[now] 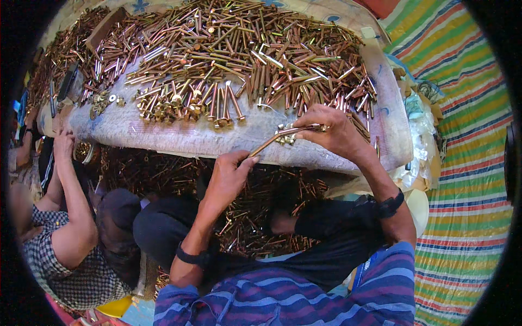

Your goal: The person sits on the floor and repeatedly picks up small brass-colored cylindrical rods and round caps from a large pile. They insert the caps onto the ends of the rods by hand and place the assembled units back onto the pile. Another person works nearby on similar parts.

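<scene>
My left hand pinches the lower end of a long copper-coloured bolt, held slanting over the front edge of the cloth-covered table. At its upper end, my right hand closes its fingers round the tip, where a small brassy piece shows; its exact shape is hard to make out. Just behind the bolt lies a small cluster of pale metal nuts or caps. To the left of it, several bolts with wide heads lie bunched on the cloth, heads toward me.
A broad heap of loose copper-coloured bolts covers the table's far part. Flat washers lie at left. More bolts fill the space below, around my legs. A person in a checked shirt works at left. Striped sheeting spreads at right.
</scene>
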The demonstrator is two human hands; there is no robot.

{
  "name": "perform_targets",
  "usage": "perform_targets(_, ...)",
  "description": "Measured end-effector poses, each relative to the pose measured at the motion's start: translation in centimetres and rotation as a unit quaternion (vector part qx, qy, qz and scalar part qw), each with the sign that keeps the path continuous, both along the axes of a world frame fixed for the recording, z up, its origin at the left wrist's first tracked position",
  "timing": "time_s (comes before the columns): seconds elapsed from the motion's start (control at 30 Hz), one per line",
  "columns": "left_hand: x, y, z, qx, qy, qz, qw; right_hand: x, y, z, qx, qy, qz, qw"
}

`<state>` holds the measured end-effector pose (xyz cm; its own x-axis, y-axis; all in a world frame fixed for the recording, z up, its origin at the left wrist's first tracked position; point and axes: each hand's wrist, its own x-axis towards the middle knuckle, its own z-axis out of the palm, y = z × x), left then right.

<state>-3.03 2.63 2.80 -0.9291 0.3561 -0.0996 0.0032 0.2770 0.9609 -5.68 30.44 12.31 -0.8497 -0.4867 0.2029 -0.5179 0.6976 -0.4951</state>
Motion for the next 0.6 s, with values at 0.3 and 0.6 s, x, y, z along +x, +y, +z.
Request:
perform_targets(0.3, 0.3, 0.3, 0.8, -0.017, 0.012, -0.044, 0.999, 0.0, -0.6, 0.8, -0.087, -0.283, -0.071, 0.952)
perform_targets(0.6, 0.9, 0.7, 1.4, 0.04, -0.044, -0.052, 0.997, 0.8, -4.2, -2.4, -0.066, -0.335, -0.062, 0.938)
